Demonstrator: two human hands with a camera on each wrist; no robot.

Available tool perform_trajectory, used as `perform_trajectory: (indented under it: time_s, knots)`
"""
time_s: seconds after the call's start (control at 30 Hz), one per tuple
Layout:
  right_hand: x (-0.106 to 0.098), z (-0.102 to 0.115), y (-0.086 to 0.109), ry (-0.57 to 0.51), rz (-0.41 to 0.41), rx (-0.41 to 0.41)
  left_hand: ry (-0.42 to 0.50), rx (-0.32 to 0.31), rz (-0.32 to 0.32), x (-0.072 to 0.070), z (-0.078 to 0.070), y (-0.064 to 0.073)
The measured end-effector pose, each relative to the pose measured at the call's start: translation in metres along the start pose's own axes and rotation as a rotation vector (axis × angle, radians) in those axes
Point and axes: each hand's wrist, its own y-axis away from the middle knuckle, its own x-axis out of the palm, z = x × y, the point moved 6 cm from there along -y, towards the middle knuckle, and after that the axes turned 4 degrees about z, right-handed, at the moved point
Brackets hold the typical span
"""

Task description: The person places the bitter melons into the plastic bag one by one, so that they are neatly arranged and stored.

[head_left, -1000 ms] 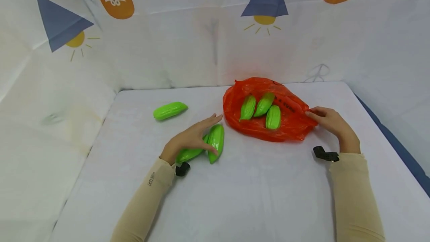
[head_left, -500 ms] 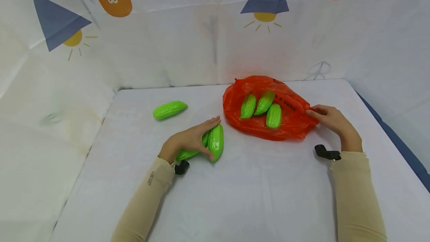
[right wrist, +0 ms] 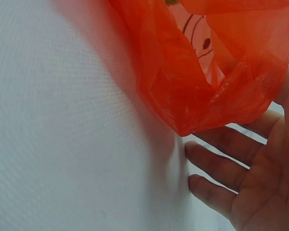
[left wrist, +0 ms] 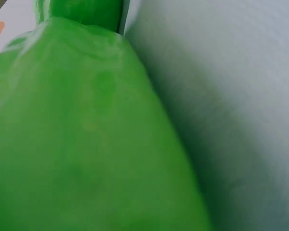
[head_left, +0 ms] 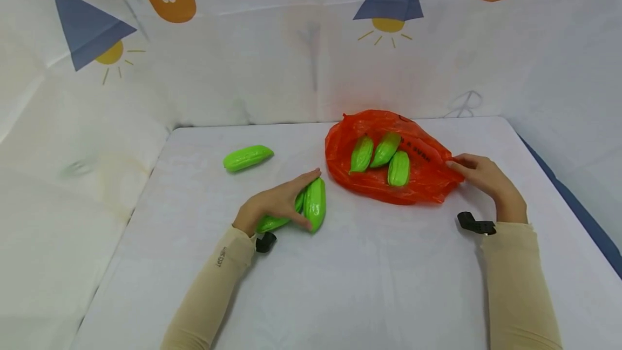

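Note:
My left hand (head_left: pixel 278 200) grips a glossy green ridged gourd (head_left: pixel 316 205), thumb near its lower end and fingers at its upper end. A second gourd (head_left: pixel 271 223) lies partly hidden under that palm; in the left wrist view a large gourd (left wrist: pixel 96 139) fills the foreground, with another gourd (left wrist: pixel 86 10) beyond it. At the right, my right hand (head_left: pixel 487 181) pinches the edge of a red plastic bag (head_left: pixel 362 187). In the right wrist view the lower fingers (right wrist: pixel 216 166) spread below the bag. Three gourds (head_left: pixel 386 150) sit in its opening.
One more green gourd (head_left: pixel 248 158) lies alone at the back left of the white-covered table (head_left: pixel 369 285). A white printed cloth (head_left: pixel 262 69) hangs behind the table's back edge and along the sides.
The left hand has closed its fingers and thumb onto the upright gourd. The right hand keeps its pinch on the bag, and the bag lies as before.

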Motion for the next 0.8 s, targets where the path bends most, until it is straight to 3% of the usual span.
perform_trajectory:
  time_s: [0.23, 0.5, 0.67, 0.8]
  knots:
    - [0.001, 0.001, 0.0, 0.001, 0.009, -0.002, -0.068, 0.008, -0.033, 0.0, 0.001, 0.0]
    - [0.0, 0.001, 0.001, 0.017, 0.001, -0.01, -0.137, -0.06, -0.041, 0.002, -0.001, 0.002]
    - [0.0, 0.003, 0.002, 0.024, 0.005, -0.009, -0.146, -0.056, -0.078, 0.001, -0.002, 0.002]
    - [0.001, 0.003, 0.003, 0.026, 0.019, -0.005, -0.123, -0.019, -0.091, -0.003, -0.01, 0.005]
